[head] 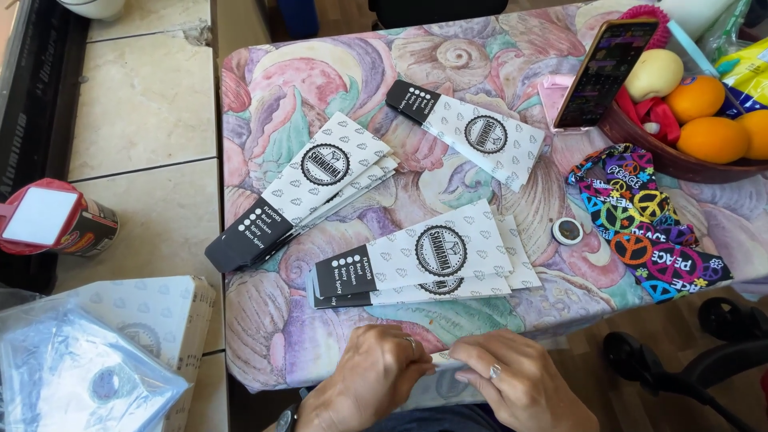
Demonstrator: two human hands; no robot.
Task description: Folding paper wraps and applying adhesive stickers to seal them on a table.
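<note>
Flat paper sleeves, white with a small repeating print, a round black seal and one black end, lying on the bench (264, 344) under a glossy cloth of pastel shell swirls. Three groups counted: a fanned stack at left (308, 188), a single sleeve at top centre (468, 128), a layered stack nearest the hands (420, 264); exact number within each stack hard to tell. Left hand (376, 376) and right hand (520, 384) meeting at the bench's near edge, fingers curled and pinching something small between them, mostly hidden, possibly another sleeve. One ring on each hand. Beside: a small round disc (567, 231), a folded peace-sign cloth (648, 228), a propped phone (604, 72), a brown bowl (664, 156) with three oranges, cut off at right.
</note>
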